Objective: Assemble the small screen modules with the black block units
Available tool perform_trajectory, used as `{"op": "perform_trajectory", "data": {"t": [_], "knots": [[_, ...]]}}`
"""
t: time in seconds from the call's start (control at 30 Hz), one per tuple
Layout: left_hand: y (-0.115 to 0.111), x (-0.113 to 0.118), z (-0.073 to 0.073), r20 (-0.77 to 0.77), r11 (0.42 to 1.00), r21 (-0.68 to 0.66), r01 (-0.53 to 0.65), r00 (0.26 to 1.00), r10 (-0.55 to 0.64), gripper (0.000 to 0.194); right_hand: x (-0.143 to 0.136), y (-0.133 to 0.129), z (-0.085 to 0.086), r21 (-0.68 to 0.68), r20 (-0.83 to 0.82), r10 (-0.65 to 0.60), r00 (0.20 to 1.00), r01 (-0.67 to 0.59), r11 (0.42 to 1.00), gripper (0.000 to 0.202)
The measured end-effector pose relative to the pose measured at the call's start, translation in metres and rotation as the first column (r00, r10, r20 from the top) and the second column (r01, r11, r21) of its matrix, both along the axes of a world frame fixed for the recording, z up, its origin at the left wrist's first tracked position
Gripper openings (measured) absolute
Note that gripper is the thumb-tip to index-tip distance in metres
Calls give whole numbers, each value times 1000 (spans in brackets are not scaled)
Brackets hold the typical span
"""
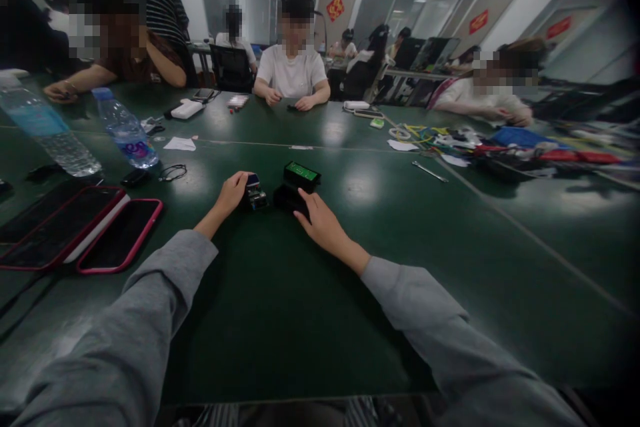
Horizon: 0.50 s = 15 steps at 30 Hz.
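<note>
Left hand (pixel 233 193): fingers closed on the small electronic module (pixel 257 196) | right hand (pixel 325 223): fingers half-curled at the black case (pixel 286 198), firmness of grip can't be told | both well in from the worktop's (pixel 300 320) near edge | green circuit board (pixel 303 172) sits just beyond the case, in a black housing (pixel 295 181)!

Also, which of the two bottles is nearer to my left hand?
The bottle with the blue cap and purple print. The other bottle, with the light blue label, stands farther left, farther from your left hand.
</note>
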State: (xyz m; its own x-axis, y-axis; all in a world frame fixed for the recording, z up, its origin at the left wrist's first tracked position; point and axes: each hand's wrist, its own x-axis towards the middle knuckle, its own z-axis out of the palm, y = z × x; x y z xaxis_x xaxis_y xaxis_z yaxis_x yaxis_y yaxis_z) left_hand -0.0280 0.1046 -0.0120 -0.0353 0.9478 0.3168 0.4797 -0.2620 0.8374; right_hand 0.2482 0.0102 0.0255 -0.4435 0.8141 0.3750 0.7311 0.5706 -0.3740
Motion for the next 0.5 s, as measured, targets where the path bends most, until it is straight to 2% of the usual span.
{"op": "perform_trajectory", "data": {"t": [0.1, 0.17, 0.27, 0.33, 0.4, 0.43, 0.5], "knots": [[-2, 0, 1, 12, 1000, -14, 0, 1000, 0, 45, 32, -47, 2, -68, 49, 29, 998, -25, 997, 57], [-4, 0, 3, 18, 999, -33, 1, 1000, 0, 45, 78, -73, -2, -94, 85, -3, 996, 11, 996, 60], [-6, 1, 6, 15, 999, -42, 5, 1000, -5, 45, 190, -94, -19, -1, 127, -256, 958, 258, 966, 61], [-7, 2, 9, 12, 999, -37, 14, 1000, -14, 45, 279, -96, -30, 116, 96, -479, 873, 468, 876, 69], [-7, 2, 10, 11, 999, -41, 23, 1000, -22, 45, 355, -97, -38, 247, 18, -635, 772, 612, 751, 86], [-7, 2, 11, 11, 999, -47, 24, 1000, -23, 45, 383, -98, -39, 275, 4, -670, 743, 643, 715, 88], [-8, 2, 11, 16, 998, -55, 20, 1000, -19, 45, 413, -103, -37, 282, -24, -665, 746, 643, 712, 80]]}}
